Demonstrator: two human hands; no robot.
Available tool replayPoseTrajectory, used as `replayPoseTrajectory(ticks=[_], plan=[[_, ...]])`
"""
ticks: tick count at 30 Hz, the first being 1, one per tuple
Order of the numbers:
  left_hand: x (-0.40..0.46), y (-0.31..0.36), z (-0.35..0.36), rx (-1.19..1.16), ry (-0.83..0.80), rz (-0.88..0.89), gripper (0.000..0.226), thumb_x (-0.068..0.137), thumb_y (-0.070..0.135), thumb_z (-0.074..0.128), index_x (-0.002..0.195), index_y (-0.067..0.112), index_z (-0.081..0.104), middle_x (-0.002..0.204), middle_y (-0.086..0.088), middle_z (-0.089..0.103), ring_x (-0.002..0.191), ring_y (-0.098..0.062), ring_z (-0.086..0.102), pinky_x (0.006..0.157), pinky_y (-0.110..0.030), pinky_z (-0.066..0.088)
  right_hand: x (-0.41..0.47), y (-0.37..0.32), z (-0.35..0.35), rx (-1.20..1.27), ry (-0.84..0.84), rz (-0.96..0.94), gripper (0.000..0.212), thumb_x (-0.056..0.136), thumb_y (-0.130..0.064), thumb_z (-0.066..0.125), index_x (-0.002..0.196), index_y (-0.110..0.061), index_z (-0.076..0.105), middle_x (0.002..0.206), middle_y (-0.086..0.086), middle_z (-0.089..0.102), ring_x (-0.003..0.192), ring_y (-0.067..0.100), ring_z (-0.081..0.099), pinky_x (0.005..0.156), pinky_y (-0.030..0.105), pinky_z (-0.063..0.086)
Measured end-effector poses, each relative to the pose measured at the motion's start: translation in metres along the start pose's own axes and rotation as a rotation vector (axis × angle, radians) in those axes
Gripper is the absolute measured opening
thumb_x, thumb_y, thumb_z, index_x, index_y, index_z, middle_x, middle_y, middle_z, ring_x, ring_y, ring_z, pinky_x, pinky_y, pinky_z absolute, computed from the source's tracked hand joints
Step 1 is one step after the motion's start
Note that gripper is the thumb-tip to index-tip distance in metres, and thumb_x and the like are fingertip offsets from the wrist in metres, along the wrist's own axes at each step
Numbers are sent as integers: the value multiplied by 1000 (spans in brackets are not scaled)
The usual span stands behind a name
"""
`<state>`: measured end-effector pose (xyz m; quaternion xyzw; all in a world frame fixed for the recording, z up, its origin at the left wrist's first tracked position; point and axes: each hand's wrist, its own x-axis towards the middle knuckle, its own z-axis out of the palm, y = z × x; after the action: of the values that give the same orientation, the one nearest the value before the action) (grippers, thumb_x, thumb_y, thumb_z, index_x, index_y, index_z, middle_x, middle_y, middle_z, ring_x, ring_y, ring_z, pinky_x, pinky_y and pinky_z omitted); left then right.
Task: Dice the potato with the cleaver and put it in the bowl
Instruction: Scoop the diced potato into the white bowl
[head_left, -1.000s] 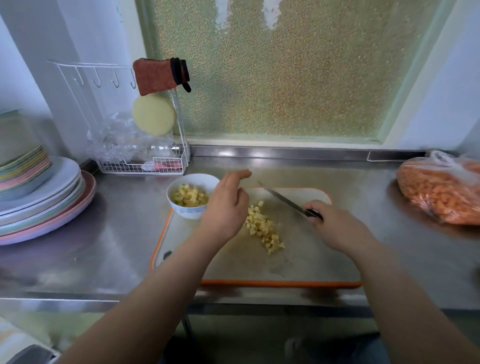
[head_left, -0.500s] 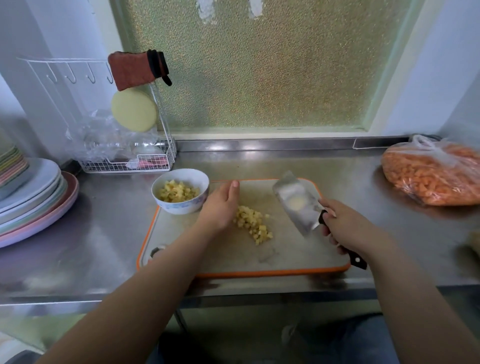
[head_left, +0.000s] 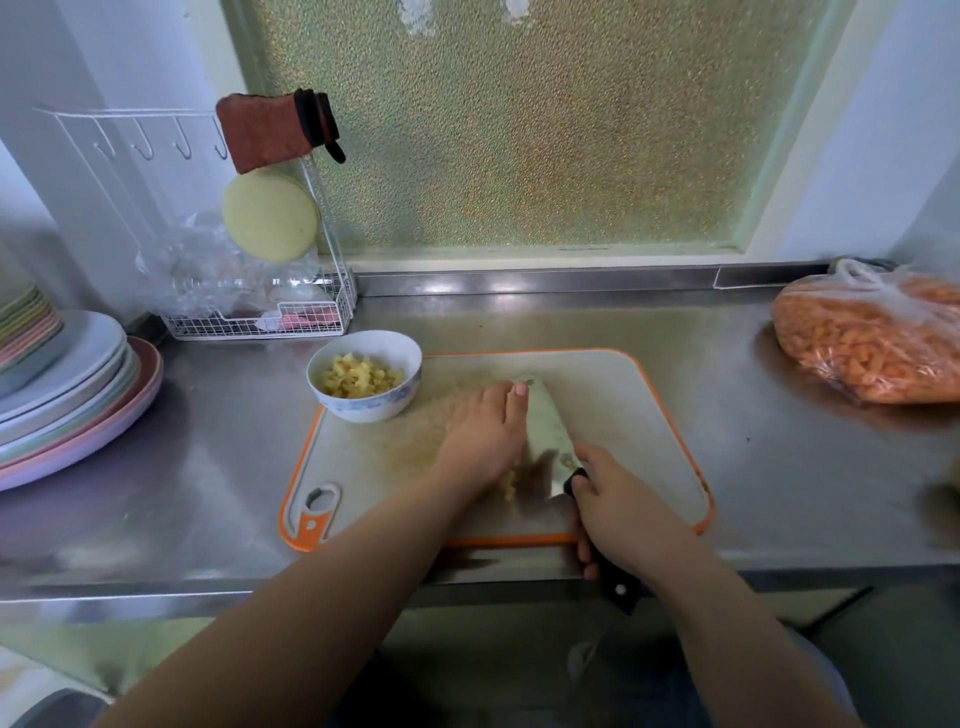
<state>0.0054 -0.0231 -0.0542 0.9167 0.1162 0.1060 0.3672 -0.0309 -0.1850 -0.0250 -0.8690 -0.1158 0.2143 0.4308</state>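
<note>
A white bowl with diced potato in it stands at the back left corner of the orange-rimmed cutting board. My right hand grips the black handle of the cleaver, whose blade lies tilted low over the middle of the board. My left hand lies flat with straight fingers against the blade's left side. It covers the pile of potato dice; only a few yellow pieces show under the palm.
A stack of plates sits at the left on the steel counter. A wire rack with a sponge and a cloth stands behind the bowl. A bag of orange pieces lies at the right.
The cleaver came down from raised at the right to lie beside the dice. My left hand slid right over the pile, up against the blade.
</note>
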Motion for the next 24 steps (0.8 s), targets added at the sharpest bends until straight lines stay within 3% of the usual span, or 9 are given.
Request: replayPoseTrajectory(ticks=[2, 5, 9, 13, 16, 21, 24], plan=[[-4, 0, 5, 14, 7, 22, 57, 96, 51, 21, 122, 11, 53, 125, -12, 55, 121, -30, 45, 104, -42, 32, -5, -7, 13, -20, 4, -16, 30, 103, -20, 27, 133, -25, 30, 61, 11, 60, 36, 15, 54, 37, 24, 46], [-7, -2, 10, 43, 19, 40, 70, 86, 60, 19, 129, 14, 48, 132, -9, 50, 125, -26, 41, 107, -43, 30, -2, -7, 34, -83, 107, -42, 31, 102, -20, 33, 132, -22, 32, 80, 9, 64, 56, 18, 58, 64, 37, 57], [-11, -1, 10, 108, 78, 96, 50, 91, 49, 36, 125, 16, 51, 128, -5, 50, 120, -24, 42, 104, -33, 29, 3, -2, 53, 18, 185, -114, 38, 102, -24, 33, 139, -29, 31, 98, 10, 64, 74, 17, 54, 80, 43, 56], [-5, 5, 2, 92, 150, 116, 33, 94, 35, 46, 120, 16, 51, 123, -4, 48, 116, -24, 39, 100, -30, 28, 10, -3, 52, 75, 234, -172, 36, 101, -23, 32, 136, -29, 38, 89, 2, 54, 58, 10, 45, 79, 45, 56], [8, 17, -8, 78, 186, 144, 28, 94, 32, 48, 115, 14, 52, 119, -7, 48, 114, -26, 39, 98, -30, 28, 17, -15, 40, 104, 252, -218, 33, 101, -21, 32, 132, -29, 40, 87, 3, 55, 59, 11, 46, 78, 40, 53], [34, 28, -39, 101, 276, 149, 27, 93, 27, 50, 113, 9, 53, 119, -14, 48, 112, -32, 41, 96, -32, 25, 40, -50, 24, 123, 244, -279, 34, 99, -21, 33, 131, -24, 43, 82, -2, 52, 61, 13, 46, 80, 49, 51], [48, 19, -66, 108, 354, 101, 27, 93, 26, 50, 113, 8, 54, 118, -15, 51, 115, -31, 41, 97, -32, 24, 51, -78, 24, 113, 156, -292, 33, 100, -21, 32, 131, -26, 42, 73, 1, 56, 54, 17, 53, 71, 47, 54]])
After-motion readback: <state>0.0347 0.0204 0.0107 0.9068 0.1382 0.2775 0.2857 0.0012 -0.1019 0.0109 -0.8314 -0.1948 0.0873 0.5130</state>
